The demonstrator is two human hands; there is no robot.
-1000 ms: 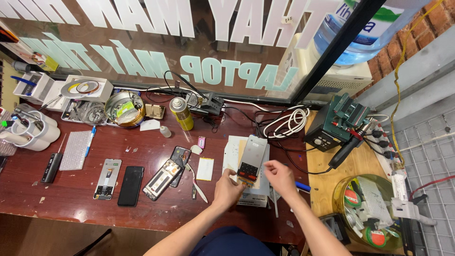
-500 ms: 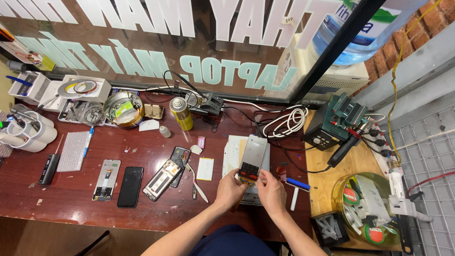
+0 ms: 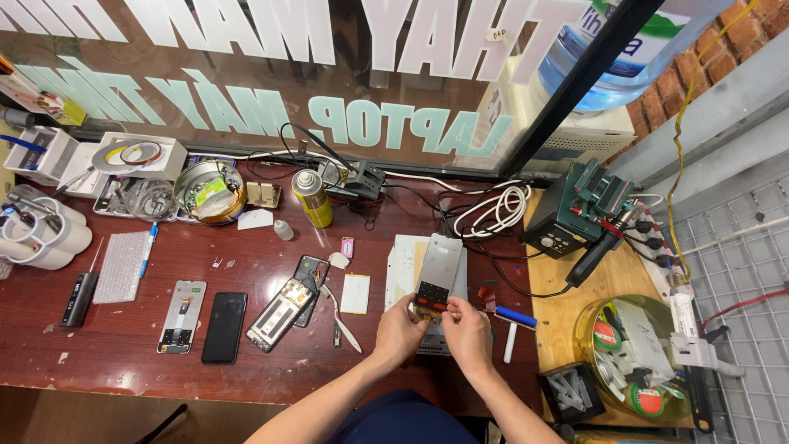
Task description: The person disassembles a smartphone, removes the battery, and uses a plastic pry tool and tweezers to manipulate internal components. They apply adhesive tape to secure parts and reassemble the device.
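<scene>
Over the cluttered red surface (image 3: 123,353), my left hand (image 3: 400,333) and right hand (image 3: 466,333) both pinch the lower end of a phone screen panel (image 3: 436,275), held above a white pad (image 3: 403,267); a black phone (image 3: 223,326) lies well left.

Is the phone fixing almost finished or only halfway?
About halfway, it seems. Done: an opened phone lies in parts on the table. In hand: the left hand and right hand hold a phone screen panel by its lower end. Left: nothing is put back together.
</scene>
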